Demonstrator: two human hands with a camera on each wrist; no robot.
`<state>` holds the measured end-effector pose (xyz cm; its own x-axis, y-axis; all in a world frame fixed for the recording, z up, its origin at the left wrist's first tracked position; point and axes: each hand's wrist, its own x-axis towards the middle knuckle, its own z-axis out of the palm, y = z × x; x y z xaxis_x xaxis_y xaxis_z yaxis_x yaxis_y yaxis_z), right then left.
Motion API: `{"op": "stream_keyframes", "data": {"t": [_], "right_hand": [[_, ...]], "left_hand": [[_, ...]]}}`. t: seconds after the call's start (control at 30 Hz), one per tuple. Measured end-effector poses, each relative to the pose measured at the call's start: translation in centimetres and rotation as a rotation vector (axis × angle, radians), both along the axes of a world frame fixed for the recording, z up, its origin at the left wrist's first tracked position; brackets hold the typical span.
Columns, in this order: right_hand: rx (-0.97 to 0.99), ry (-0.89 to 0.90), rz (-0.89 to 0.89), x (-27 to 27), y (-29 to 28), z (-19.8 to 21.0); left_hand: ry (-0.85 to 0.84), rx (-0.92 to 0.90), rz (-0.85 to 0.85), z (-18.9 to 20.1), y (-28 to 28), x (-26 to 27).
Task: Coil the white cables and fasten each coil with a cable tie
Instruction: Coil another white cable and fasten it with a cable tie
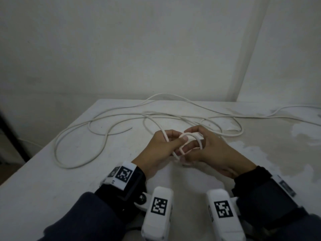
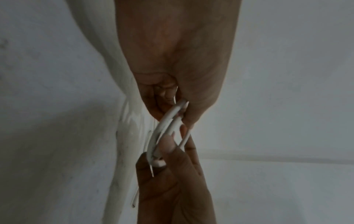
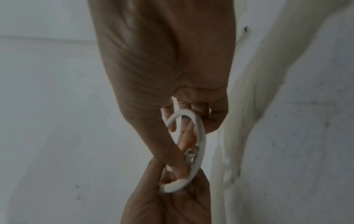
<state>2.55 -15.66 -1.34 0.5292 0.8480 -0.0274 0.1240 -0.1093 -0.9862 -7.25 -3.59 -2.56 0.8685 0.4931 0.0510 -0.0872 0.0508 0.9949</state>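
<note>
Above the near middle of the table (image 1: 52, 171), left hand (image 1: 156, 150) and right hand (image 1: 213, 150) pinch the white cable's (image 1: 184, 136) first small loop; each next turn should match it, loose length trailing beyond.

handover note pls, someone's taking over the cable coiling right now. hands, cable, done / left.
Left hand: grips the white cable and the small loop formed between the hands.
Right hand: fingers curled round the same loop from the other side.
Most of the cable lies loose in wide bends across the table, one run trailing off to the right.
Done: only the first small loop.
Left: wind in the slack, then fasten the coil. No cable tie can be made out for certain in any view.
</note>
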Motion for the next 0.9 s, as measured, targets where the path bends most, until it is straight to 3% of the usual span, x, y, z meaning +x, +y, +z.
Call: {"op": "stream_keyframes", "data": {"t": [0.17, 0.27, 0.37, 0.67, 0.9], "right_hand": [[0.114, 0.095, -0.078, 1.0, -0.6, 0.6], [0.075, 0.165, 0.005, 1.2, -1.0, 0.8], [0.012, 0.097, 0.107, 0.7, -1.0, 0.6], [0.045, -0.011, 0.097, 0.6, -0.9, 0.4], [0.15, 0.054, -0.05, 1.4, -0.7, 0.6]], "left_hand": [[-0.059, -0.168, -0.002, 0.3, -0.1, 0.0], [-0.075, -0.217, 0.005, 0.5, -0.4, 0.0], [-0.083, -0.234, 0.051, 0.5, -0.4, 0.1], [-0.097, -0.291, 0.061, -0.1, -0.1, 0.6], [-0.185, -0.436, -0.01, 0.4, 0.0, 0.2]]}}
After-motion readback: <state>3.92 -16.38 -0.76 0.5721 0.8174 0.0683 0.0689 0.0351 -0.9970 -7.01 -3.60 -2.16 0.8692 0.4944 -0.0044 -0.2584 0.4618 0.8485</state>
